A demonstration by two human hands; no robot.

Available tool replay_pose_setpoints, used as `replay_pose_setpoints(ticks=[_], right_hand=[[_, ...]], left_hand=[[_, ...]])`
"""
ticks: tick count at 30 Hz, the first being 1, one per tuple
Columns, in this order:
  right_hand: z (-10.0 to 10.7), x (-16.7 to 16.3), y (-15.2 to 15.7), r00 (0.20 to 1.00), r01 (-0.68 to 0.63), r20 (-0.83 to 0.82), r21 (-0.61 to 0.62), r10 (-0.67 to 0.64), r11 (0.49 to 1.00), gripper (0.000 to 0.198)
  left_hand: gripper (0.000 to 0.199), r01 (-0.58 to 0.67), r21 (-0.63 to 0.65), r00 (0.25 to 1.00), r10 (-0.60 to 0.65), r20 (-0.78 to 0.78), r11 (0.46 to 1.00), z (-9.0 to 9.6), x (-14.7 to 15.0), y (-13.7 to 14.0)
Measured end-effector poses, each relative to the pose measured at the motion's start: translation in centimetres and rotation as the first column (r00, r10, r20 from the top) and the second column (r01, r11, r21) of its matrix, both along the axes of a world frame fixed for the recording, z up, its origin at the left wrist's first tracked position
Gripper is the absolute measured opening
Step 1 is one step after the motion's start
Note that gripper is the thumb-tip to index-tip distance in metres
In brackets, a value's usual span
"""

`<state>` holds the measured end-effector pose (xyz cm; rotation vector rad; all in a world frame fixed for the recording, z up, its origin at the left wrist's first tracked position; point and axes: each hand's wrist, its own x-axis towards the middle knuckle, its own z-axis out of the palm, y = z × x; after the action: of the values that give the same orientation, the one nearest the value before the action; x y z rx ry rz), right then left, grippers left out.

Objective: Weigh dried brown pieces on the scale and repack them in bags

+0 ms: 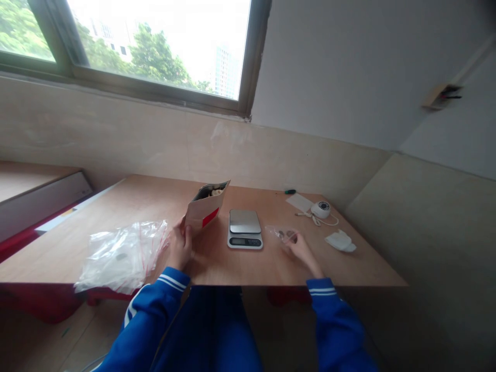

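My left hand (180, 245) is closed on the lower left edge of a paper pouch (198, 213) with a red patch on its front. The pouch is tilted, its top gapes, and pale pieces show inside. Farther right, my right hand (297, 246) pinches a small clear zip bag (277, 233) just above the table; a few small dark items seem to be in it, too small to name. Between the two hands sits a kitchen scale (245, 227) with a bare metal plate. Its display is too small to read.
A heap of clear zip bags (120, 253) lies left, overhanging the table's (217, 268) front edge. On the right are a crumpled white tissue (341, 241), a white round device (321, 209) with a cable, a white card (299, 202) and a green-handled screwdriver (290, 191).
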<state>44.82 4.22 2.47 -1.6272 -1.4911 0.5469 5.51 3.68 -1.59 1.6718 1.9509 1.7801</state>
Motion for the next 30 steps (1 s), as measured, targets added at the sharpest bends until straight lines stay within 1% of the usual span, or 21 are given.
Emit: replay_pose_setpoints(ticks=[3,5,7,9,12,14,15,16,18,19,20,22,23,24,27,28,30], right_hand=[[0.1,0.2,-0.3,0.988,0.068,0.140,0.013,-0.070,0.998,0.034],[0.4,0.3,-0.7,0.969,0.100,0.226,0.018,-0.101,0.995,0.026],[1.0,0.3,-1.0,0.952,0.105,0.286,0.025,-0.108,0.994,0.020],[1.7,0.1,-1.1,0.951,0.063,0.303,-0.003,-0.059,0.998,0.015],[2.6,-0.2,-0.8,0.984,-0.066,0.160,-0.078,0.078,0.995,0.012],[3.0,-0.3,-0.5,0.991,-0.106,0.075,-0.063,0.111,0.992,0.016],[3.2,-0.3,-0.4,0.991,-0.110,0.071,-0.056,0.114,0.992,0.016],[3.3,-0.1,-0.3,0.988,-0.114,0.097,-0.069,0.120,0.991,0.014],[3.7,0.2,-0.2,0.964,-0.124,0.218,-0.147,0.154,0.981,0.007],[4.0,0.4,-0.2,0.942,-0.115,0.293,-0.169,0.162,0.979,0.011],[4.3,0.5,-0.1,0.920,-0.099,0.361,-0.156,0.150,0.983,0.013],[5.0,0.5,0.1,0.901,-0.055,0.429,-0.043,0.068,0.998,0.010],[5.3,0.4,0.2,0.904,-0.045,0.426,0.008,0.037,0.999,0.008],[5.6,0.3,0.3,0.910,-0.049,0.414,0.025,0.034,0.998,0.008],[6.2,-0.2,0.7,0.906,-0.087,0.414,-0.012,0.084,0.996,0.012],[6.3,-0.3,0.8,0.906,-0.079,0.418,0.019,0.064,0.997,0.013],[6.3,-0.5,1.0,0.920,-0.006,0.388,0.152,-0.054,0.988,0.016]], left_hand=[[0.048,0.009,0.007,1.000,-0.009,-0.001,1.000,0.1,0.0,0.0],[0.046,0.007,0.010,1.000,-0.007,-0.017,1.000,0.1,0.0,0.0],[0.046,0.005,0.010,1.000,-0.004,-0.025,1.000,0.1,0.0,0.0],[0.046,0.009,0.001,1.000,-0.009,-0.024,1.000,0.1,0.0,-0.1],[0.047,0.015,-0.010,1.000,-0.015,-0.023,1.000,0.2,0.1,-0.2],[0.046,0.016,-0.012,1.000,-0.016,-0.021,1.000,0.3,0.1,-0.3],[0.046,0.017,-0.012,1.000,-0.017,-0.020,1.000,0.3,0.2,-0.3],[0.045,0.020,-0.012,1.000,-0.020,-0.017,1.000,0.4,0.2,-0.4],[0.044,0.029,-0.010,0.999,-0.029,-0.016,1.000,0.4,0.2,-0.4],[0.044,0.033,-0.007,0.999,-0.034,-0.015,0.999,0.4,0.1,-0.4],[0.043,0.036,-0.005,0.999,-0.036,-0.015,0.999,0.4,0.1,-0.3],[0.043,0.042,-0.004,0.999,-0.042,-0.015,0.999,0.3,0.0,-0.3],[0.042,0.046,-0.006,0.999,-0.046,-0.014,0.999,0.2,0.0,-0.3],[0.042,0.051,-0.008,0.999,-0.051,-0.010,0.999,0.2,-0.1,-0.3],[0.042,0.068,-0.012,0.998,-0.068,0.011,0.998,0.1,-0.1,-0.2],[0.042,0.068,-0.013,0.998,-0.067,0.016,0.998,0.1,-0.1,-0.3],[0.042,0.064,-0.017,0.998,-0.064,0.021,0.998,0.2,0.0,-0.3]])
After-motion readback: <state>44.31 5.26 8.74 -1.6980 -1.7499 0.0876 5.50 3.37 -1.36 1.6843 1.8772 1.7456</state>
